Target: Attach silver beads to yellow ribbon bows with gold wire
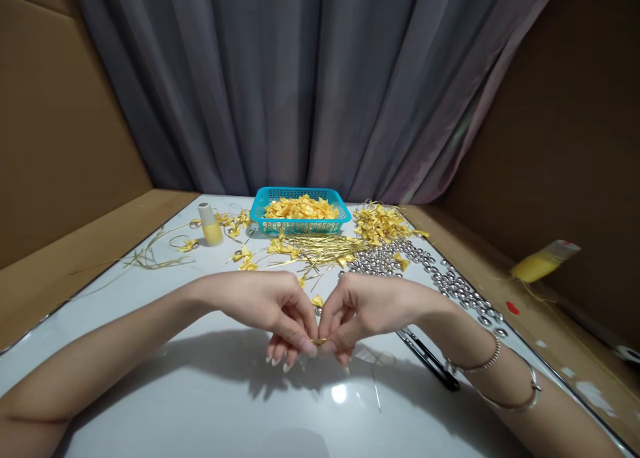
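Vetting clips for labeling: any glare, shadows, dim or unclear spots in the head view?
Head view: bright glare on the white table; broad shadow beneath the left hand and right hand; brown wall at right dim; pinched gold piece too small to make out clearly.

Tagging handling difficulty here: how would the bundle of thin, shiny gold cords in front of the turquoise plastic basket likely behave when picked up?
The bundle of thin, shiny gold cords would probably be light, since its strands look slender. They may be somewhat stiff, as many lie nearly straight. The bundle could fan apart, as some ends already splay.
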The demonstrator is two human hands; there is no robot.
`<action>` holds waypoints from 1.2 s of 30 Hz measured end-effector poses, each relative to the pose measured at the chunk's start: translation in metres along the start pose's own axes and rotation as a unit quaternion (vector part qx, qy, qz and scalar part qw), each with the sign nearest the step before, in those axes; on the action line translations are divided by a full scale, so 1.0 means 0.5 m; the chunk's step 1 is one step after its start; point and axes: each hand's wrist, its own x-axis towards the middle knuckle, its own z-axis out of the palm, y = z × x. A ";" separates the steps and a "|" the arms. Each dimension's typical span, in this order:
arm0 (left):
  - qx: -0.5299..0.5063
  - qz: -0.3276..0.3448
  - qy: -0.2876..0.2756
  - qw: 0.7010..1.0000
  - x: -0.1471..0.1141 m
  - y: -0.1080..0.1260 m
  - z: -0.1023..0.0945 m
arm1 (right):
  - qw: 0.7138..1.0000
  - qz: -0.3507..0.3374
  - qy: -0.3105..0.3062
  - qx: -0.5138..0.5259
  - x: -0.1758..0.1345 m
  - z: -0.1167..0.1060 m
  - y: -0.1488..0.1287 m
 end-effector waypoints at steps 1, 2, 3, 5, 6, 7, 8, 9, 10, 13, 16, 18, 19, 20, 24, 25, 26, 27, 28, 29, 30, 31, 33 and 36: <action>0.007 0.002 0.002 1.000 -0.001 0.002 0.002 | 1.000 0.002 -0.005 0.005 0.001 -0.001 0.001; 0.015 0.003 0.004 1.000 -0.002 0.003 0.003 | 1.000 0.003 -0.010 0.010 0.001 -0.002 0.003; 0.022 0.002 0.004 1.000 -0.002 0.004 0.004 | 1.000 0.005 -0.014 0.015 0.002 -0.003 0.004; 0.033 -0.002 0.002 0.999 -0.003 0.006 0.006 | 1.000 0.007 -0.019 0.018 0.003 -0.004 0.007; 0.037 -0.004 0.000 0.999 -0.003 0.006 0.007 | 1.000 0.007 -0.019 0.019 0.003 -0.005 0.008; 0.041 -0.005 -0.001 0.999 -0.003 0.005 0.007 | 1.000 0.006 -0.020 0.019 0.003 -0.005 0.009; 0.046 -0.004 -0.001 0.999 -0.003 0.005 0.008 | 1.000 0.006 -0.020 0.021 0.004 -0.005 0.010; 0.052 -0.002 -0.002 0.999 -0.003 0.004 0.008 | 1.000 0.005 -0.020 0.024 0.004 -0.005 0.010; 0.057 0.001 -0.001 0.998 -0.003 0.004 0.008 | 0.999 0.005 -0.019 0.026 0.003 -0.005 0.010; 0.071 0.010 0.003 0.997 -0.003 0.003 0.008 | 1.000 0.003 -0.014 0.024 0.003 -0.004 0.009; 0.089 0.010 0.008 0.996 -0.004 0.004 0.008 | 1.000 0.003 -0.013 0.019 0.002 -0.005 0.007; 0.102 0.011 0.010 0.995 -0.005 0.005 0.008 | 1.000 0.003 -0.014 0.009 0.002 -0.005 0.006; 0.106 0.013 0.010 0.994 -0.005 0.005 0.008 | 1.000 0.002 -0.012 0.002 0.002 -0.005 0.006; 0.110 0.015 0.010 0.994 -0.005 0.004 0.008 | 1.000 0.000 -0.009 -0.004 0.001 -0.005 0.006; 0.116 0.019 0.018 0.993 -0.006 0.001 0.008 | 1.000 -0.003 0.007 -0.020 0.001 -0.003 0.003; 0.118 0.021 0.020 0.993 -0.006 0.001 0.008 | 1.000 -0.004 0.011 -0.024 0.001 -0.002 0.002; 0.120 0.024 0.021 0.992 -0.006 0.000 0.007 | 0.999 -0.006 0.015 -0.028 0.001 -0.002 0.002; 0.122 0.027 0.021 0.992 -0.006 0.000 0.007 | 0.999 -0.010 0.018 -0.034 0.001 -0.001 0.002; 0.125 0.029 0.022 0.991 -0.006 0.000 0.006 | 0.999 -0.013 0.020 -0.040 0.001 -0.002 0.002; 0.131 0.029 0.023 0.991 -0.006 0.001 0.005 | 0.999 -0.016 0.023 -0.046 0.002 -0.002 0.003; 0.136 0.028 0.025 0.990 -0.006 0.001 0.005 | 0.998 -0.020 0.024 -0.050 0.002 -0.003 0.003; 0.141 0.028 0.027 0.989 -0.006 0.002 0.005 | 0.998 -0.022 0.024 -0.053 0.002 -0.004 0.004; 0.146 0.027 0.030 0.988 -0.008 0.003 0.004 | 0.998 -0.026 0.028 -0.056 0.002 -0.006 0.006; 0.152 0.026 0.032 0.988 -0.009 0.005 0.004 | 0.997 -0.025 0.037 -0.058 0.001 -0.008 0.007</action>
